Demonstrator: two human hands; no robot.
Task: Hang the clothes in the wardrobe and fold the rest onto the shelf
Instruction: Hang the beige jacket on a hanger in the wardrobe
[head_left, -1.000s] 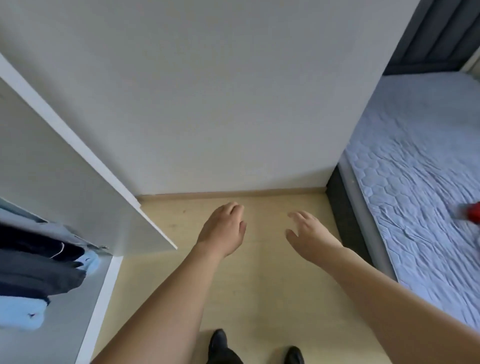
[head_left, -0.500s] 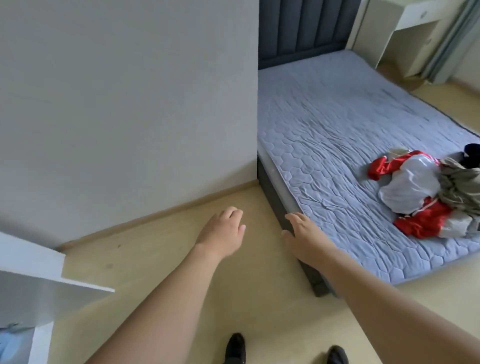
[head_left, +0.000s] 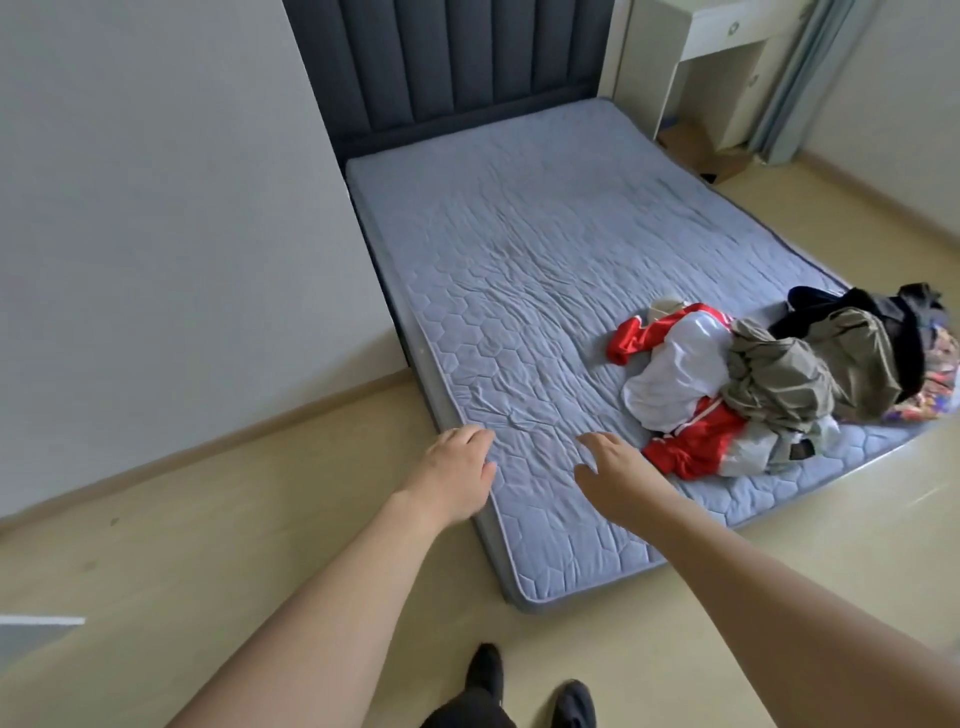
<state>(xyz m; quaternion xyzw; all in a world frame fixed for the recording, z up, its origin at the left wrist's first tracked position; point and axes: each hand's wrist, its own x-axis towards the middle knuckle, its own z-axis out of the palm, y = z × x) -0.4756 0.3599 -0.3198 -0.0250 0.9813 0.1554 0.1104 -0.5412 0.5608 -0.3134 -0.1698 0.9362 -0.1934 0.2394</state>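
**Turned from wardrobe to bed**

Swung round since a second ago, both grips are bare and slack: left hand (head_left: 457, 478) and right hand (head_left: 618, 480) hold nothing. Clothes (head_left: 769, 384) lie heaped at two o'clock on the bed (head_left: 519, 270), still unsorted. Quilted mattress, pale floor (head_left: 234, 519), desk (head_left: 727, 31) at one o'clock.

A bedroom seen from above. A plain pale grey wall (head_left: 156, 234) fills the left of the frame, meeting a light wooden floor (head_left: 182, 545) along a matching skirting board (head_left: 208, 447). A low bed (head_left: 545, 249) with a quilted blue-grey mattress cover runs from centre to right, backed by a dark padded headboard (head_left: 447, 67) at the top. In the upper right stands a white desk (head_left: 727, 47) beside a grey-blue curtain (head_left: 800, 83). Soft daylight is even throughout.
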